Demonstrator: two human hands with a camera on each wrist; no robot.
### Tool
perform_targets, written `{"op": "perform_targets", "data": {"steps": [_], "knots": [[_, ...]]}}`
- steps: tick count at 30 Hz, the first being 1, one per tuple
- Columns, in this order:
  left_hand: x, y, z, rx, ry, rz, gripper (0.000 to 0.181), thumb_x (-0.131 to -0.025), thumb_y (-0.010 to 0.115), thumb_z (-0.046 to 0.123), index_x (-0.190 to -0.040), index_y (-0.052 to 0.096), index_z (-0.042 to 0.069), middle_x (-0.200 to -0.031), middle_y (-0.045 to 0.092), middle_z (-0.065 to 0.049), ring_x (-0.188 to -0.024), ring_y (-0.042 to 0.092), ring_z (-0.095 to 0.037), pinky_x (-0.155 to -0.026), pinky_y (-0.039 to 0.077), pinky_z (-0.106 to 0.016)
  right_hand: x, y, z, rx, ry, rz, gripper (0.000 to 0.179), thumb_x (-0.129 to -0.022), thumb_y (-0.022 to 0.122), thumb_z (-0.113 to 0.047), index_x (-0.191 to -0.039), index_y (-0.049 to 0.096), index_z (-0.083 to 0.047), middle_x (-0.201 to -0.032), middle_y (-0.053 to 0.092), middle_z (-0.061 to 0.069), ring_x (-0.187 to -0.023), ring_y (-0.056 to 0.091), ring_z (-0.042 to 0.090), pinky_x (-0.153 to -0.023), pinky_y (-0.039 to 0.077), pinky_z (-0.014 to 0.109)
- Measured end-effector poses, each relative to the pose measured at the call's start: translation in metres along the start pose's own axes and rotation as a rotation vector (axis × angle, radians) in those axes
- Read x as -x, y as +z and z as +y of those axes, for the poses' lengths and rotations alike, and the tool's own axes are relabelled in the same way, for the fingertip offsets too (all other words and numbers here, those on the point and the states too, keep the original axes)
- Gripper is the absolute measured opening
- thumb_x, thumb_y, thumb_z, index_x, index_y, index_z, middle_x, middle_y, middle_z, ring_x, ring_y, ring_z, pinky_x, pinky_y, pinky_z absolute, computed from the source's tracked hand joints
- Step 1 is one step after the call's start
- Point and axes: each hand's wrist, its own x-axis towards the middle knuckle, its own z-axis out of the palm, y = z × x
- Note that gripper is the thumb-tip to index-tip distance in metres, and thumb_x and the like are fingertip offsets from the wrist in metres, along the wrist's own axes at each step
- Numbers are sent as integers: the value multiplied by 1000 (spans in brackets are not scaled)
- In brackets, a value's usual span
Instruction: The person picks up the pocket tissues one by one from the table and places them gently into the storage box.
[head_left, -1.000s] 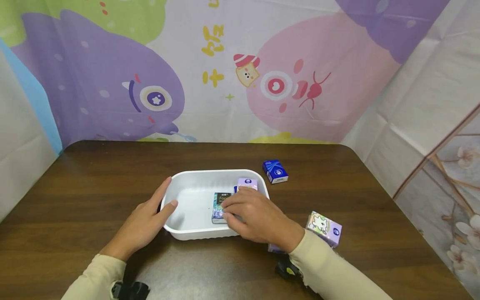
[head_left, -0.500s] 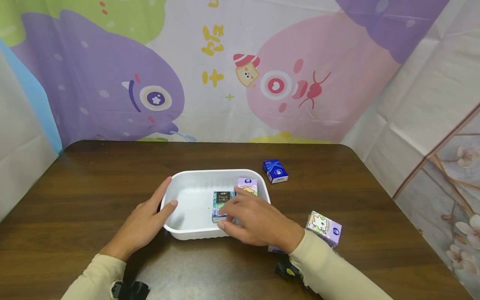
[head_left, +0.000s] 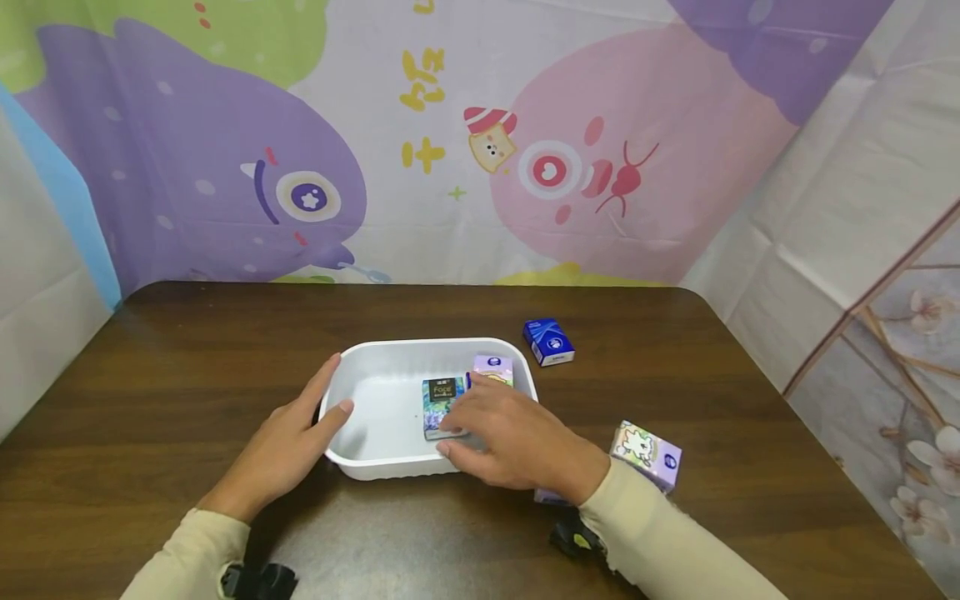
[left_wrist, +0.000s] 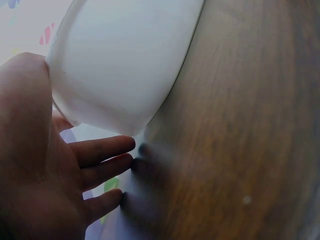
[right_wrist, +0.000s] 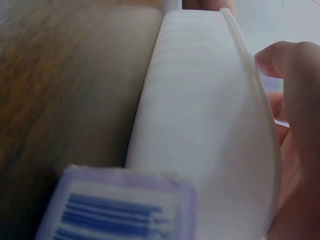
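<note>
My left hand (head_left: 294, 435) rests at the left end of a white plastic tray (head_left: 378, 460). Its thumb lies over the rim, with the other fingers extended along the outside. In the left wrist view, straight fingers (left_wrist: 102, 150) spread beside the tray's corner. My right hand (head_left: 510, 433) reaches over the tray's near right rim, fingers bent loosely. Its fingertips touch the near right part of a blue-green pocket tissue pack (head_left: 441, 400) marked "Face", and the thumb lies near the rim. Behind the fingers is a purple tissue pack (head_left: 491, 365); a dark blue edge shows beside it, mostly hidden.
A blue tissue pack (head_left: 549, 342) lies behind the tray's right end on the brown table (head_left: 225, 333). To the right sits a purple cartoon pack (head_left: 648, 454). Another purple pack (head_left: 550, 497) is mostly covered by the right wrist; its barcode shows in the right wrist view.
The blue-green pack has slid slightly toward the tray's far side. My right fingers have loosened and shifted a little toward me. The left hand stays put.
</note>
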Motion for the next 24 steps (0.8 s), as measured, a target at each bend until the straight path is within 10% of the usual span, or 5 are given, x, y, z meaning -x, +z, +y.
{"op": "perform_targets", "data": {"steps": [11,24], "knots": [[0,0,0,8,-7,-14,71,-103,40,58,-162,8,36,-151,42,-25,-130,49,-44,-96,41,-64,3,-9,10,-26,-44,94,14,-95,64,-21,-95,75,-13,-92,71,-8,-93,62,9,-99,45,34],[0,-1,2,2,-17,-14,71,-103,40,58,-162,7,35,-151,41,-26,-131,48,-46,-96,40,-65,11,-26,19,-70,123,164,15,-95,64,-17,-102,76,-10,-103,72,-3,-103,64,13,-94,50,34]]}}
